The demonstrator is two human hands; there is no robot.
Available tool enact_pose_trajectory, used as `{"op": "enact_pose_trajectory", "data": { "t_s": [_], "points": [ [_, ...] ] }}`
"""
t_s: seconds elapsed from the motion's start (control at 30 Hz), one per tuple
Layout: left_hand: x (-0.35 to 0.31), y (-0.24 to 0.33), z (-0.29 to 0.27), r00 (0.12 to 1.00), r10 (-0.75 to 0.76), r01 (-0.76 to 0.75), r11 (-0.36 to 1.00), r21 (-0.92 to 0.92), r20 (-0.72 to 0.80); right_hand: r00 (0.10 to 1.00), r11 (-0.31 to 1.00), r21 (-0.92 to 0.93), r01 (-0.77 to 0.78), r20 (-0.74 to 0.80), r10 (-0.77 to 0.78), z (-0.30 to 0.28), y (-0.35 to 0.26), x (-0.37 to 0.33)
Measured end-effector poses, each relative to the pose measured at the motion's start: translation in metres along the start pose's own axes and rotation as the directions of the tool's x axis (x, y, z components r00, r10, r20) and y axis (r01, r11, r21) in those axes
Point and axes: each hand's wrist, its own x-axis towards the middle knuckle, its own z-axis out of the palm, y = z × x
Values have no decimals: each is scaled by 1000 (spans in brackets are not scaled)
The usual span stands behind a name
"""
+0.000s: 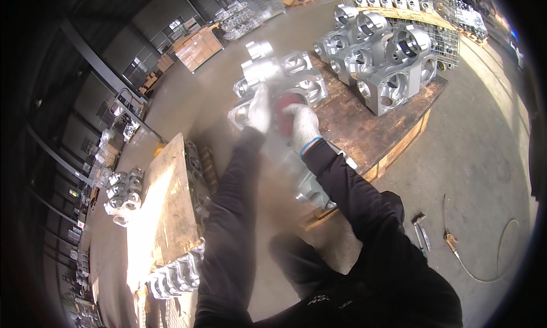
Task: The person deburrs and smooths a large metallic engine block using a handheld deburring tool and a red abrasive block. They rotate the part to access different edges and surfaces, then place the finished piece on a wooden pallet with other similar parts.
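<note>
My right hand (305,124), in a white knit glove with a blue cuff edge, is closed on a dark red pad (285,113). The pad is blurred; it looks like a scouring pad and lies against a silvery metal casting. My left hand (260,109), gloved in white too, is just left of the pad, at the lower part of a shiny casting (262,69). Motion smears its fingers, so their grip does not show. Another casting (310,87) with round openings stands to the right of my hands. A further one (312,190) is partly hidden under my right forearm.
The castings stand on a brown wooden platform (342,120); several larger ones (393,80) fill its right side. At left is a sunlit plywood-topped stack (168,214). Hand tools (421,232) and an air blow gun (450,238) with its hose lie on the floor at right.
</note>
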Motion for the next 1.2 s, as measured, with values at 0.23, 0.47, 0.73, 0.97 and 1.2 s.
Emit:
{"op": "enact_pose_trajectory", "data": {
  "t_s": [0.23,0.47,0.73,0.97,1.2],
  "points": [
    [10,-16,11,964,262,-261,965,-30,37,828,-149,-820,553,560,-8,-20,-61,-21],
    [7,-17,11,893,443,-450,888,98,81,949,-360,-884,299,313,20,-42,-127,-49],
    [8,-10,13,859,505,-512,849,133,82,849,-142,-847,513,476,228,-106,-131,-73],
    [1,15,20,966,258,-244,863,441,31,972,417,-908,-28,74,225,-220,-138,-173],
    [28,29,48,972,-50,182,776,604,-228,941,487,-839,243,326,92,-251,-62,-120]
  ]
}}
